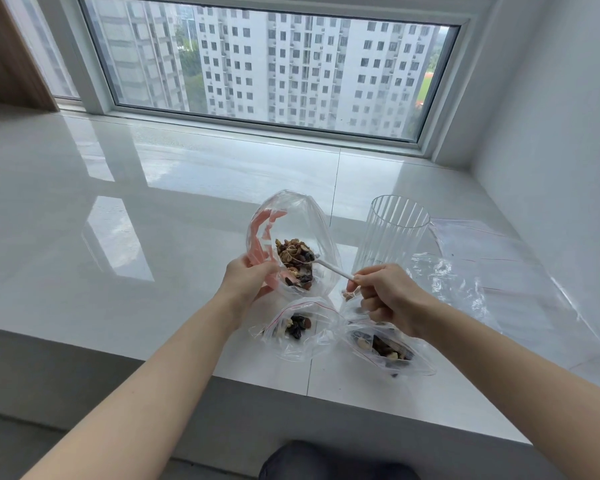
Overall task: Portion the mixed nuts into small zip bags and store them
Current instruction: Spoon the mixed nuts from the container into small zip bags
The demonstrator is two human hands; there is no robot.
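Note:
My left hand (248, 278) grips the rim of a large clear bag (312, 223) with pink print, held upright and open above the sill. Mixed nuts (297, 263) lie in its bottom. My right hand (383, 297) pinches the handle of a white spoon (333, 269); the spoon's bowl is inside the bag, heaped with nuts. Two small zip bags with red seal lines lie on the sill below my hands, one in the middle (300, 329) and one to the right (385, 346), each holding a small portion of nuts.
A tall ribbed clear glass (394, 233) stands just right of the big bag. Several empty clear zip bags (492, 268) lie spread at the right. The glossy white sill (136, 237) ends at a front edge near me; a window and white wall bound it.

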